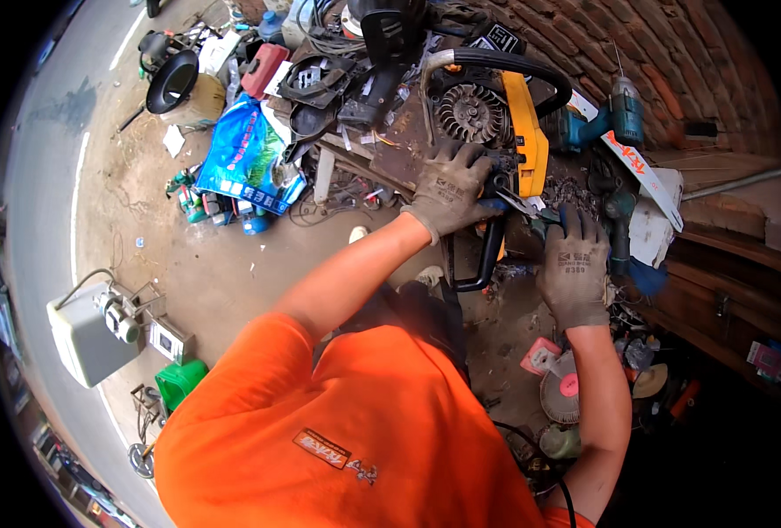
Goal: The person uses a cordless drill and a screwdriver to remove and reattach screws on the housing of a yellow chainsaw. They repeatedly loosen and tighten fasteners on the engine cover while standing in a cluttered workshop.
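Note:
A partly stripped chainsaw rests on the cluttered workbench (pixel 389 165), its yellow housing (pixel 529 145) turned toward me. Its finned metal flywheel (pixel 471 114) is exposed, and a black tubular handle (pixel 553 77) arches over the far side. My left hand (pixel 452 187), in a grey work glove, is closed against the near side of the saw, its fingers on the body. My right hand (pixel 575 262), gloved too, grips a plier-like tool (pixel 521 204) whose metal jaws reach to the saw near my left thumb. The glove hides most of the tool's handles.
A teal cordless drill (pixel 626 114) and a white guide bar (pixel 641 172) lie to the right, near a brick wall (pixel 672 53). Left of the bench are a blue bag (pixel 248 157) and a black pan (pixel 175 81) on a bucket. Grinding discs (pixel 561 396) sit low on the right.

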Demonstrator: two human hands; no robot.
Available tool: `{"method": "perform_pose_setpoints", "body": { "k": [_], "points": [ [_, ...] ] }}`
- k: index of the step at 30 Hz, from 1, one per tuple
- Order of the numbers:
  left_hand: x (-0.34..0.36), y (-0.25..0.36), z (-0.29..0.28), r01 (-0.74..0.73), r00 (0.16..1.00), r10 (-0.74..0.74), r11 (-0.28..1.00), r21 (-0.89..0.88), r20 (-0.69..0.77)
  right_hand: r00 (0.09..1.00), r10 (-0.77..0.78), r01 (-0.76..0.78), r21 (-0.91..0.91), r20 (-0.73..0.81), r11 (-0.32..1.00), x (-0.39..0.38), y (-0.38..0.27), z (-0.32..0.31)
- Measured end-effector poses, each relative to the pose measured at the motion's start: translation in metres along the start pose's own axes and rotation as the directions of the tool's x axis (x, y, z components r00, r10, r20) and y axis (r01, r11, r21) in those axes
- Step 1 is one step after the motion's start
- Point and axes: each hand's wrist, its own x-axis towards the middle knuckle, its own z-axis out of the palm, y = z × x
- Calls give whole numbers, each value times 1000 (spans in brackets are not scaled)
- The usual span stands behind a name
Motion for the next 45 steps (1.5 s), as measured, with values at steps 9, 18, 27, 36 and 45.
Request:
{"method": "perform_pose_setpoints", "body": {
  "k": [9, 18, 27, 36, 45],
  "points": [
    [3, -9, 0, 6, 1000, -8, 997, -80, -26, 911, -160, 346, -494, 380, 797, 49, -25, -37],
    [3, -10, 5, 47, 998, -52, 989, -140, -28, 809, 0, 293, -403, 588, 867, 67, -38, -38],
    [6, -5, 1, 117, 992, -108, 979, -169, 62, 684, 64, 302, -362, 727, 882, 100, -62, -51],
    [2, -5, 5, 75, 997, -71, 977, -201, 27, 595, 119, -96, -77, 795, 992, 105, -48, -47],
    [5, -6, -1, 65, 997, -58, 982, -176, 41, 683, 348, -568, 168, 642, 806, 66, -22, -20]
  ]
}}
